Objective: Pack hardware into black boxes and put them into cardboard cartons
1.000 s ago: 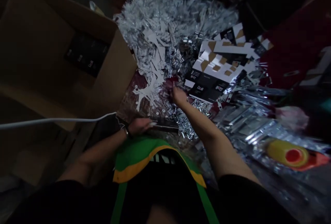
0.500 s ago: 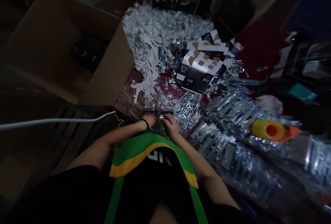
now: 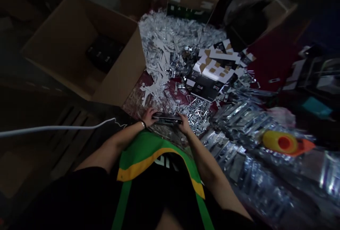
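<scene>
A long, narrow black box (image 3: 167,117) lies across the front of the table between my two hands. My left hand (image 3: 149,117), with a dark band at the wrist, grips its left end. At the right end my right hand (image 3: 184,123) has its fingers closed on the box. Just beyond and to the right lies a heap of small shiny metal pins (image 3: 198,115). Flat black-and-white cartons (image 3: 205,83) printed "Roll" are stacked farther back. White cut-out pieces (image 3: 160,67) lie behind my left hand.
An open cardboard box (image 3: 117,84) at the left holds dark packages (image 3: 105,52). Clear plastic bags (image 3: 183,31) pile up at the back. Bagged metal parts (image 3: 239,113) cover the right side, with a yellow-orange tape dispenser (image 3: 278,142) on them. A white cable (image 3: 61,128) stretches in from the left.
My hands have moved apart, from close together at the middle to the two ends of the black box. More of its face shows. The whole view has shifted slightly.
</scene>
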Action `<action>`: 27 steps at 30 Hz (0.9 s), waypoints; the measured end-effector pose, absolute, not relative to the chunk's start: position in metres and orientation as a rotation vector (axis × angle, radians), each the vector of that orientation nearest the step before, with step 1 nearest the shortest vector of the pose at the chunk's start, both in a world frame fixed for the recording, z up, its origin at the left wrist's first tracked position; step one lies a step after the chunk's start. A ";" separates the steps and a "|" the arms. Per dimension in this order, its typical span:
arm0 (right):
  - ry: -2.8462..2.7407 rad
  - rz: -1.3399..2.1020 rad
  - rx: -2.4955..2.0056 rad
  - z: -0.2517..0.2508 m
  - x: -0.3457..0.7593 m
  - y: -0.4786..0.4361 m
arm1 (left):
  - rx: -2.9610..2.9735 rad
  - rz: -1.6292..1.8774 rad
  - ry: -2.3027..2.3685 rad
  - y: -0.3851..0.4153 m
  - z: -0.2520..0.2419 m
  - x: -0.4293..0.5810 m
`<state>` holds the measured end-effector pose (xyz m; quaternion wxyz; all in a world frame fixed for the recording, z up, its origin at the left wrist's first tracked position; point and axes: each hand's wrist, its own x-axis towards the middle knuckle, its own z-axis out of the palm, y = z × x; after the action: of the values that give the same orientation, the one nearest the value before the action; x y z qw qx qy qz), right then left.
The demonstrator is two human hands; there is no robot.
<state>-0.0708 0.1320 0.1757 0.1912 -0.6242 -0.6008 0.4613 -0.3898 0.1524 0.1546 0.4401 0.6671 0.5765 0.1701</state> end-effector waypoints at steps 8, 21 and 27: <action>-1.067 1.925 -1.602 0.181 -0.055 0.119 | 1.578 0.452 1.158 0.171 0.131 -0.394; -1.115 1.598 -1.722 0.176 -0.078 0.121 | 1.341 0.543 1.261 0.189 0.127 -0.386; -1.679 1.235 -1.823 0.177 -0.104 0.116 | 1.809 0.440 1.251 0.173 0.149 -0.404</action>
<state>-0.1036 0.1156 0.1773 0.1853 -0.6469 -0.5960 0.4382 -0.4038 0.1733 0.1493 0.4341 0.7266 0.5024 0.1768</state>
